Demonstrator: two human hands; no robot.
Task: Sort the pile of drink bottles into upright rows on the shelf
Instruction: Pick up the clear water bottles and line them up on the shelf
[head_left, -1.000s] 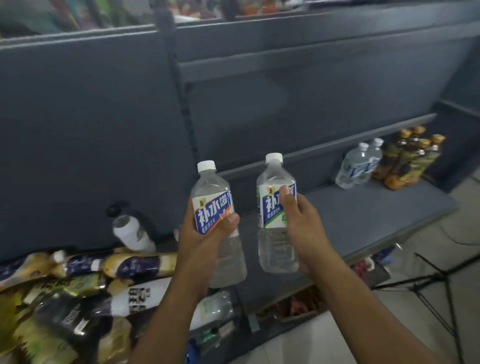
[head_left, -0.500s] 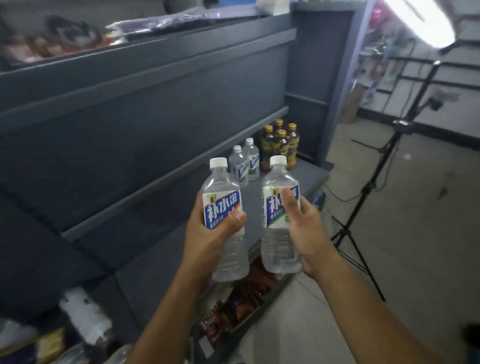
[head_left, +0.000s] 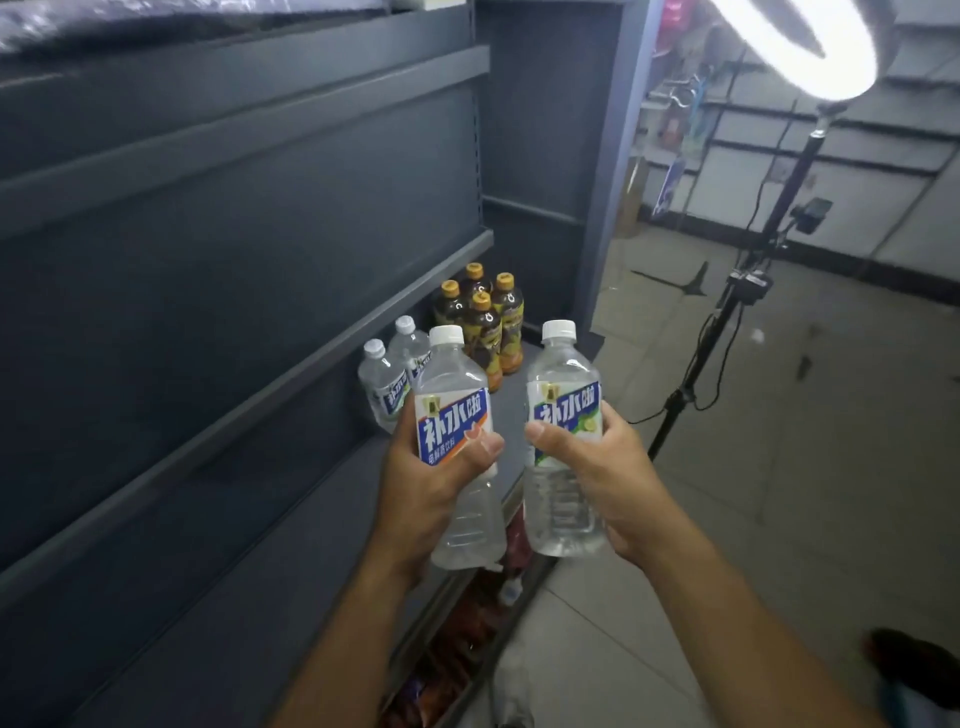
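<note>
while the person has turned away from the heap of loose drinks, which is now out of sight, each hand carries one bottle toward the sorted end of the dark grey metal shelf (head_left: 332, 493). the left hand (head_left: 426, 488) has its fingers (head_left: 480, 446) clamped round a clear plastic water bottle with a white cap and a blue and white label (head_left: 454, 415); the right hand (head_left: 597, 467) grips a matching clear bottle with a blue, white and green label (head_left: 563, 400) the same way. both are held upright in the air, side by side and apart, above the shelf's front edge.

a moment ago the standing drinks were far off; now they are near, just beyond the held pair. two small clear water bottles (head_left: 387, 382) stand upright against the back panel, and four dark tea bottles with gold caps (head_left: 483, 322) stand in a tight cluster past them. a ring light on a black stand (head_left: 737, 291) is on the tiled floor to the right.

it looks as if carrying is nearly over and setting the pair down beside their matching two comes next.
</note>
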